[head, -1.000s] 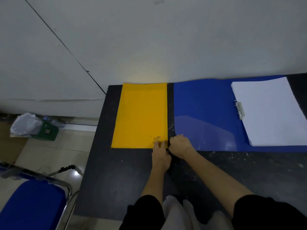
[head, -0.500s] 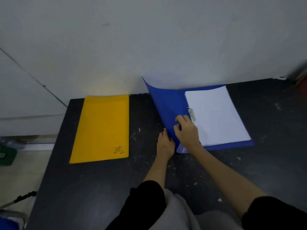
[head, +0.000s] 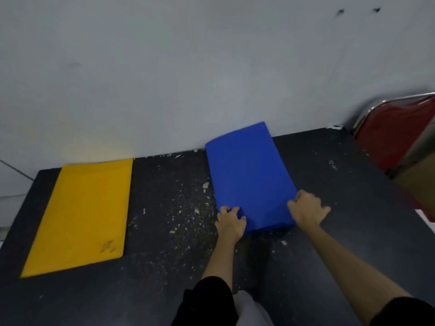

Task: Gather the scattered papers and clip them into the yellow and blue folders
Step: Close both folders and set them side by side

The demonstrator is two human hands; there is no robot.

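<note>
Blue folder (head: pixel 249 175) lying closed on dark counter (head: pixel 164 231), well right of yellow folder (head: pixel 80 215). Left hand (head: pixel 230 221) gripping its near-left corner; right hand (head: pixel 308 210) curling fingers onto near-right edge.

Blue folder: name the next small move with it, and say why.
Probably press the blue folder flat. Its cover is over but looks bowed, and the left hand and right hand hold its near corners. The yellow folder lies shut.
</note>
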